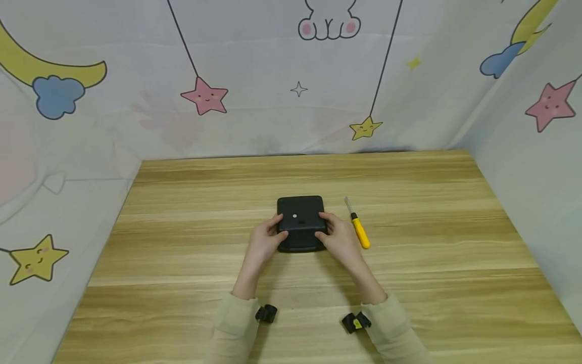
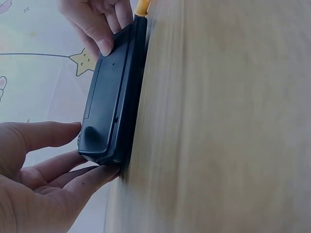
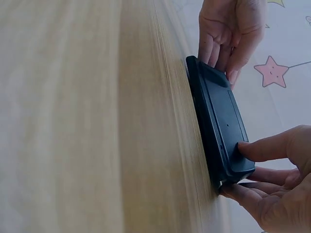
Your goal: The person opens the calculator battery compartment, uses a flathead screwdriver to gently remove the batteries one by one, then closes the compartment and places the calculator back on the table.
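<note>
A flat black plastic device [image 1: 301,206], squarish with rounded corners, lies on the wooden table; its kind cannot be told. A small white dot [image 1: 294,216] marks its upper face, and a step crosses it toward the person. My left hand [image 1: 262,242] holds its left side, thumb near the top edge and fingers along the side. On the opposite side my right hand [image 1: 342,241] grips it, the thumb [image 3: 262,148] pressing on the top face. Both wrist views show the device [image 2: 109,92] from its near edge, low against the table. Its underside is hidden.
To the right of the device lies a screwdriver [image 1: 360,231] with a yellow handle, its metal tip pointing away from the person. The wood-grain table [image 1: 182,283] is bordered by a white cloth [image 1: 254,126] printed with stars and moons. Small black wrist cameras sit at both cuffs.
</note>
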`<state>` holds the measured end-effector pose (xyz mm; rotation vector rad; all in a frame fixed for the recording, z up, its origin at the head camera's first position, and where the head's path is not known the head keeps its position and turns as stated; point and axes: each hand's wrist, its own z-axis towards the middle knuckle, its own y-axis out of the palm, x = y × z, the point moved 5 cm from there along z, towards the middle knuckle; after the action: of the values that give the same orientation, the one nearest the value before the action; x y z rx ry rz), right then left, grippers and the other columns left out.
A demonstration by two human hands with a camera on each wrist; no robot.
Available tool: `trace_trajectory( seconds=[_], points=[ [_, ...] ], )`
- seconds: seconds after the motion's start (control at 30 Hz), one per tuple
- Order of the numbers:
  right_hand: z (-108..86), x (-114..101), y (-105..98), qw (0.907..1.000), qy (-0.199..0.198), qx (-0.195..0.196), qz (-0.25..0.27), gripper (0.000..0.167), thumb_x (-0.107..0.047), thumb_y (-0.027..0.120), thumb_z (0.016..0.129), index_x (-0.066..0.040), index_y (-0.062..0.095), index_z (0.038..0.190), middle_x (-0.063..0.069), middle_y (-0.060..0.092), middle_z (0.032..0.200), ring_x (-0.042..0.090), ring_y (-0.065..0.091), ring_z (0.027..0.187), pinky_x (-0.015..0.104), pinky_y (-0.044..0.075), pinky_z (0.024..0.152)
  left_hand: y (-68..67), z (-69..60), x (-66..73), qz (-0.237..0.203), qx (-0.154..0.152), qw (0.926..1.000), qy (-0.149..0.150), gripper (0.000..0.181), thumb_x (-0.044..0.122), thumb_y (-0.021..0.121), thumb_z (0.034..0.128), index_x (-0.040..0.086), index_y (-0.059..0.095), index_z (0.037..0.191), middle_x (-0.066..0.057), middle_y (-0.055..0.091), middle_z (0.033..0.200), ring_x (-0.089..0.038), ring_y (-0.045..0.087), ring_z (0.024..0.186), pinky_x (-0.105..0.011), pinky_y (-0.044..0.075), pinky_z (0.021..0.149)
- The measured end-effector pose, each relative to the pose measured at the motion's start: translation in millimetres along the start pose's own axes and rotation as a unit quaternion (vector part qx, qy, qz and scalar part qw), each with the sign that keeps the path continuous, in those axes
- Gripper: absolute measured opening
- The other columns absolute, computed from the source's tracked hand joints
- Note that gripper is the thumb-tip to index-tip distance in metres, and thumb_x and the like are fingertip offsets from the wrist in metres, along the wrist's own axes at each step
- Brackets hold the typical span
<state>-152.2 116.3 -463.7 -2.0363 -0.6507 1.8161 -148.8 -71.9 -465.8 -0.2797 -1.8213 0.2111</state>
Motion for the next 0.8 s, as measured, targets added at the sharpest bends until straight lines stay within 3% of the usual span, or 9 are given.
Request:
trace_trajectory(
  seconds=[0.23,0.5,0.6,0.8],
  points=[
    [-1.4,-1.2,1.6,0.9986,-0.016,0.005,-0.051,0.051,-0.007,0.072,0.084,-0.002,0.056,0.132,0.02,0.054,0.138,0.029,0.055,0.126,0.04,0.05,0.097,0.7,-0.2,0.5,0.06,0.008,0.9979,0.024,0.052,-0.001,0.066,0.0863,0.001,0.051,0.137,-0.017,0.042,0.148,-0.03,0.044,0.135,-0.038,0.042,0.107],
    [-3.5,-4.7,-2.2,0.9881,-0.052,-0.007,-0.145,0.054,-0.015,0.072,0.085,-0.005,0.053,0.135,0.018,0.051,0.143,0.034,0.051,0.13,0.048,0.043,0.106,3.1,-2.5,7.4,0.18,0.005,0.9823,0.049,0.051,0.01,0.067,0.088,0.008,0.053,0.137,-0.016,0.043,0.149,-0.034,0.04,0.138,-0.048,0.036,0.112],
    [-4.4,-10.2,-0.9,0.9799,-0.09,-0.016,-0.177,0.054,-0.016,0.072,0.085,-0.005,0.053,0.135,0.017,0.046,0.147,0.035,0.044,0.136,0.051,0.036,0.111,4.6,-3.7,13.3,0.234,-0.002,0.9692,0.077,0.051,0.011,0.068,0.0876,0.007,0.054,0.137,-0.018,0.042,0.149,-0.037,0.042,0.137,-0.05,0.038,0.11],
    [-2.6,-20.9,5.9,0.9651,-0.16,-0.024,-0.206,0.047,-0.017,0.072,0.087,-0.008,0.059,0.13,0.013,0.048,0.146,0.033,0.043,0.136,0.05,0.039,0.11,9.1,-9.0,23.7,0.346,-0.03,0.9237,0.162,0.049,0.009,0.069,0.0871,0.005,0.056,0.134,-0.019,0.045,0.147,-0.037,0.046,0.134,-0.049,0.043,0.106]
  ],
)
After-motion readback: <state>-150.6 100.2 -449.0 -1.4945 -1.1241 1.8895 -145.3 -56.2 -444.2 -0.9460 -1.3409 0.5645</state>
